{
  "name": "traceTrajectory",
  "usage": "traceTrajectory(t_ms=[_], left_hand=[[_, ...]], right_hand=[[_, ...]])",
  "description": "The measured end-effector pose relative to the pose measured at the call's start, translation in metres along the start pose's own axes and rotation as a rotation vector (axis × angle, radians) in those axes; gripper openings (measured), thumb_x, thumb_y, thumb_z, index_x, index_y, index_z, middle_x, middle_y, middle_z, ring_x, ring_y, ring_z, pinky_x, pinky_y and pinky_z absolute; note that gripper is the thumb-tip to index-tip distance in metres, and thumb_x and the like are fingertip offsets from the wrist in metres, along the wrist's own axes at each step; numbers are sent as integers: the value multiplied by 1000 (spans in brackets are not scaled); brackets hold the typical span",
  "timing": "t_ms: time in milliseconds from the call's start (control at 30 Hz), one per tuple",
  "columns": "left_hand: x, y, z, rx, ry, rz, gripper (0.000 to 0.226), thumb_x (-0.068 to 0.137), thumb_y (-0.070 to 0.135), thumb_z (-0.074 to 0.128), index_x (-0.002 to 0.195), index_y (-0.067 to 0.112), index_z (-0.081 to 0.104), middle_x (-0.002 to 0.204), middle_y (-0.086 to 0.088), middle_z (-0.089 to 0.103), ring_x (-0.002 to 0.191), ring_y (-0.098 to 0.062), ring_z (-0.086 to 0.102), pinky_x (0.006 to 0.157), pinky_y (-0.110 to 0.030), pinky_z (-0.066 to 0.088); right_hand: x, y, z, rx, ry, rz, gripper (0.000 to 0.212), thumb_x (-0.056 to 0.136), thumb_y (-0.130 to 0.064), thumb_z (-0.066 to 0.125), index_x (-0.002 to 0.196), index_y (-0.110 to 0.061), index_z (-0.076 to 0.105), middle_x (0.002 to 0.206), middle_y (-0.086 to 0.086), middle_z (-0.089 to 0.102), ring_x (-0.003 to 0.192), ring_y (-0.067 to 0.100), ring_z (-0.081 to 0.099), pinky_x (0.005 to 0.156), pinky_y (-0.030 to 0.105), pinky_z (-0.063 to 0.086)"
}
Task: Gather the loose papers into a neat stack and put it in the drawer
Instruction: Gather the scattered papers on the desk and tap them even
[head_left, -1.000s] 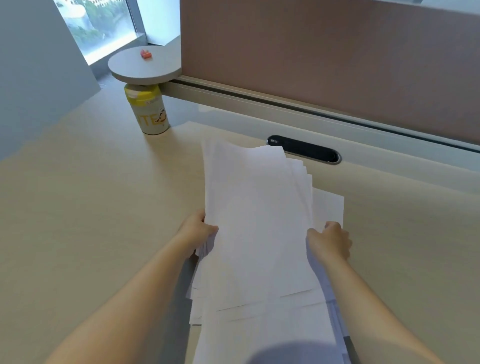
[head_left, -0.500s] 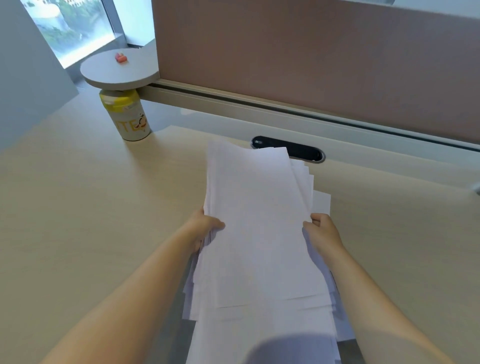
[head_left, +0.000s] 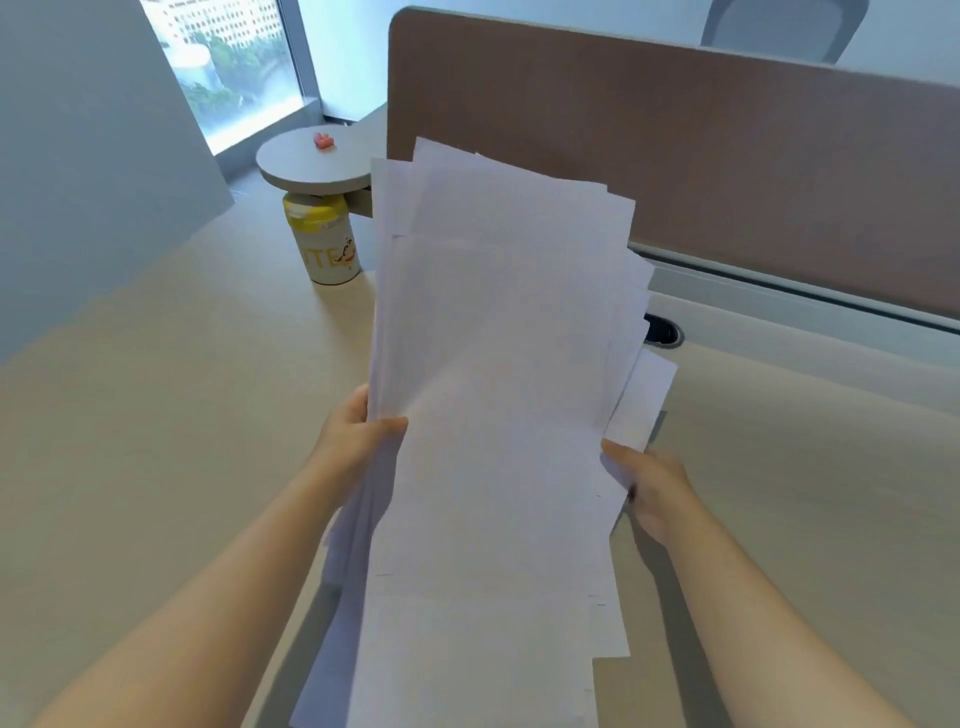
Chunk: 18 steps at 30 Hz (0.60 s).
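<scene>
A loose, uneven bundle of white papers (head_left: 498, 415) is held up off the beige desk (head_left: 156, 441), tilted toward me, its sheets fanned and staggered at the top and bottom edges. My left hand (head_left: 358, 441) grips the bundle's left edge with the thumb on top. My right hand (head_left: 649, 483) grips the right edge, fingers curled behind the sheets. No drawer is in view.
A yellow and white can (head_left: 324, 241) stands at the back left under a round grey shelf (head_left: 314, 163) carrying a small red object (head_left: 323, 140). A brown divider panel (head_left: 727, 171) runs along the desk's far edge, with a black cable slot (head_left: 662, 330) below it.
Both hands have lifted the papers from lying flat on the desk to a raised, tilted position; the view has shifted upward and to the left.
</scene>
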<state>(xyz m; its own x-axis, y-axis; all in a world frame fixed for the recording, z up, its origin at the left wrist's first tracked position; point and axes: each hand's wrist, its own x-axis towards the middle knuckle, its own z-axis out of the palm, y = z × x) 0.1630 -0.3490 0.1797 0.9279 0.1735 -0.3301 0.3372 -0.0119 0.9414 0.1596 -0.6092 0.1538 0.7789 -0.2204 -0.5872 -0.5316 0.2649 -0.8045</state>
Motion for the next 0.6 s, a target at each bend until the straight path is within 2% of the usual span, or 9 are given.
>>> traceTrajectory(t_ms=[133,200,267,333,400,433,500,567,600], left_hand=[[-11,11,-17,-8,32,-21,30,85,-10,47,103,12,53,77,-3,58,67,-17,54,59,-25,45],[-18,19,-19,6,58,-11,25,85,-9,47,98,11,54,74,-3,58,64,-16,55,53,-22,46],[-24,31,-21,-9,100,13,21,85,-8,47,94,9,56,72,-2,57,59,-15,58,51,-22,48],[-29,49,-24,-44,128,58,21,85,-8,48,95,9,55,72,-2,56,58,-15,57,50,-19,49],[-34,70,-26,-83,142,116,26,85,-8,50,105,6,55,77,-3,58,65,-15,54,57,-22,47],[-36,82,-28,-103,149,149,29,84,-9,51,110,3,55,82,-4,60,67,-16,55,59,-23,49],[-39,104,-33,-141,168,217,32,82,-13,51,111,0,56,83,-5,64,67,-16,57,55,-19,54],[-45,123,-36,-147,189,290,36,80,-18,50,112,-2,57,66,5,68,63,-12,61,53,-15,53],[-49,131,-37,-142,196,322,37,79,-19,50,112,-5,57,66,6,69,63,-11,61,57,-17,53]], right_hand=[[-19,-15,16,-121,-181,85,41,83,-4,61,122,5,55,101,13,67,84,26,63,73,36,53],[-29,-27,32,-164,-195,12,42,81,3,62,122,6,55,116,18,64,100,32,62,92,43,49],[-40,-40,45,-179,-160,-115,45,80,10,60,124,8,52,129,20,57,115,34,56,105,42,41],[-54,-58,55,-157,-130,-199,44,82,11,57,125,8,51,121,11,58,108,26,57,96,27,44],[-72,-79,63,-146,-106,-304,41,82,9,57,123,8,52,105,7,55,90,18,54,69,13,44],[-79,-89,66,-151,-95,-363,40,82,7,59,121,10,53,103,8,56,86,19,54,59,14,44],[-87,-107,72,-156,-71,-451,39,80,2,63,117,13,55,112,20,62,92,27,59,65,23,43],[-97,-122,77,-140,-72,-503,38,80,-2,66,113,14,57,119,29,61,101,37,61,80,36,48],[-102,-128,79,-133,-84,-525,38,79,-3,66,112,14,58,119,28,61,104,39,60,85,40,48]])
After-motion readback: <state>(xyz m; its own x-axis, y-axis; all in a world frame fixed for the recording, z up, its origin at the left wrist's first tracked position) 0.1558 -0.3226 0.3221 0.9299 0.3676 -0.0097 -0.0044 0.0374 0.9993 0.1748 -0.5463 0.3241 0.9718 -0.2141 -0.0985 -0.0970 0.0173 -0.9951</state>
